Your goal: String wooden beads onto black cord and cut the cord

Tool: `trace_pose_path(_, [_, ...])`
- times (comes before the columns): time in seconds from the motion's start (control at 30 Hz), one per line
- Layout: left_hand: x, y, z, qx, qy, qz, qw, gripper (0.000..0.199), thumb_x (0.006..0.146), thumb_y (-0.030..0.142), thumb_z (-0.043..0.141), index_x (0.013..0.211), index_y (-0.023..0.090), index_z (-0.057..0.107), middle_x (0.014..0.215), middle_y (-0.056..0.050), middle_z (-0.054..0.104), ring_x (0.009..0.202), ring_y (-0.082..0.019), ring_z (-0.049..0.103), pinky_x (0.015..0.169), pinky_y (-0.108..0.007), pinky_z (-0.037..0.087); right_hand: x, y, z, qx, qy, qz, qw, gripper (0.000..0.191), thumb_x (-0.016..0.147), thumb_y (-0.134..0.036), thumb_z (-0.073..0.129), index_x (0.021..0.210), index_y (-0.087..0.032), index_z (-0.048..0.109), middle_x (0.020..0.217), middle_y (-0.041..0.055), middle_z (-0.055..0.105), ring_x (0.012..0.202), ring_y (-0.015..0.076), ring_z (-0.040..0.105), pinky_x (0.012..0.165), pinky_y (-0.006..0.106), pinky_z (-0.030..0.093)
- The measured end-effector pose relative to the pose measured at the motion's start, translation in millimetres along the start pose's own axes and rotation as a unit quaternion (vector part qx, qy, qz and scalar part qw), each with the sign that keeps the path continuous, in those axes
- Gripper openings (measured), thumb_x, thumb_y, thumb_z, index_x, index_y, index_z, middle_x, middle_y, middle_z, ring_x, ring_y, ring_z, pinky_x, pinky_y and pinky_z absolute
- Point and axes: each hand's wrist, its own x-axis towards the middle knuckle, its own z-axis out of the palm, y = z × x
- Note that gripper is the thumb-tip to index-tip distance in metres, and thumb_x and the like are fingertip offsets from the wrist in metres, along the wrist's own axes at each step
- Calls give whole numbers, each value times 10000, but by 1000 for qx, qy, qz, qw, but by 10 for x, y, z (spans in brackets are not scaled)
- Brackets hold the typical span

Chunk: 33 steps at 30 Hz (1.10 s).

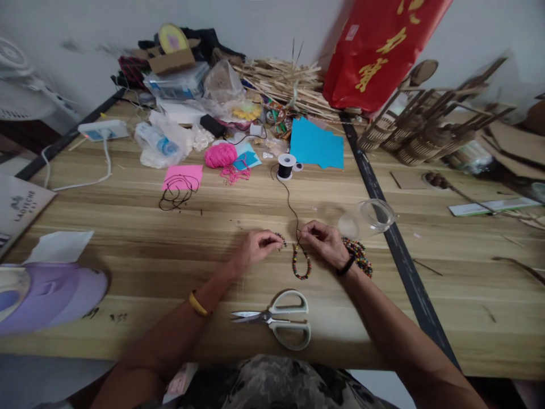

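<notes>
On the wooden table (pixel 204 227), between the person's two hands and slightly nearer the body, the beaded loop (pixel 303 277) lies as a narrow U, its rounded bottom toward the person and its cord end toward the far side. Its long axis runs near to far, roughly in line with the black cord (pixel 290 199), which curves from the loop's top to the spool (pixel 285 166) standing beyond the hands. The right hand (pixel 324 243) has thumb and forefinger pinched together on the cord just above the beads. The left hand (pixel 259 245) is also closed in a pinch, gripping a short dark beaded strand (pixel 281 238) that points away from the person and curves toward the loop. The scissors (pixel 267 316) lie crosswise between the loop and the person's body, blades to the left, handles to the right. A heap of coloured beads (pixel 361 258) sits beside the right wrist, which hides part of it; the clear round container (pixel 385 213) is just beyond. Farther off are the pink yarn (pixel 220 154), a pink sheet (pixel 185 175) under a tangle of dark cord (pixel 175 200), and blue sheets (pixel 315 142). A purple appliance (pixel 79 295) stands at the left edge.
</notes>
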Motion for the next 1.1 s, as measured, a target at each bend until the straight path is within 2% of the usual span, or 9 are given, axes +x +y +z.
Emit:
trace_pose_path(0.2, [-10, 9, 43, 22, -9, 20, 1000, 161, 799, 216, 597, 873, 133, 714, 851, -80, 709, 760, -151, 631, 685, -239, 467, -6, -34, -21, -30, -34, 15, 999, 198, 833, -347, 581, 804, -151, 591, 694, 4, 566, 597, 104, 491, 538, 211, 393])
trace_pose_path(0.47, [-10, -3, 56, 44, 24, 31, 998, 129, 784, 190, 612, 856, 147, 710, 829, -66, 707, 752, -146, 629, 702, -246, 479, -49, -117, 98, -31, -83, 2, 996, 226, 850, -374, 560, 820, -153, 599, 708, 9, 596, 609, 112, 529, 543, 208, 411])
trace_pose_path(0.53, [-4, -7, 51, 39, 36, 26, 998, 108, 773, 177, 621, 829, 139, 706, 805, -63, 701, 727, -138, 622, 685, -237, 477, -67, -102, 136, -45, -74, -8, 996, 218, 858, -369, 554, 835, -159, 606, 716, 13, 610, 613, 119, 545, 541, 213, 415])
trace_pose_path(0.67, [16, -62, 18, 36, 45, 24, 998, 76, 761, 152, 625, 791, 133, 693, 772, -54, 678, 691, -122, 602, 642, -217, 466, -101, -1, 194, -94, 15, -55, 994, 185, 870, -344, 542, 848, -173, 609, 735, 21, 624, 593, 125, 547, 537, 230, 421])
trace_pose_path(0.73, [27, -111, 1, 56, 38, 40, 997, 63, 754, 144, 628, 766, 138, 689, 763, -48, 658, 676, -115, 583, 625, -212, 457, -109, 55, 212, -120, 36, -92, 988, 161, 876, -325, 535, 849, -183, 607, 741, 26, 624, 599, 132, 544, 560, 247, 434])
trace_pose_path(0.9, [38, -197, -5, 95, -13, 54, 994, 57, 730, 121, 642, 754, 153, 683, 743, -29, 605, 645, -107, 555, 605, -208, 448, -106, 94, 220, -174, 46, -181, 967, 107, 900, -255, 513, 889, -199, 603, 776, 41, 628, 701, 158, 576, 645, 275, 462])
trace_pose_path(1.0, [37, -181, -8, 127, -24, 68, 989, 73, 722, 95, 642, 751, 152, 677, 737, -29, 604, 677, -121, 566, 633, -220, 447, -101, 72, 215, -197, 13, -223, 955, 102, 910, -228, 503, 901, -200, 601, 803, 51, 635, 748, 162, 585, 676, 279, 472])
trace_pose_path(1.1, [33, -149, -24, 187, -24, 111, 976, 74, 727, 95, 649, 747, 158, 682, 744, -36, 626, 733, -144, 574, 697, -249, 443, -97, 62, 211, -214, -14, -248, 945, 113, 921, -215, 488, 917, -198, 599, 815, 57, 635, 766, 165, 586, 685, 282, 478])
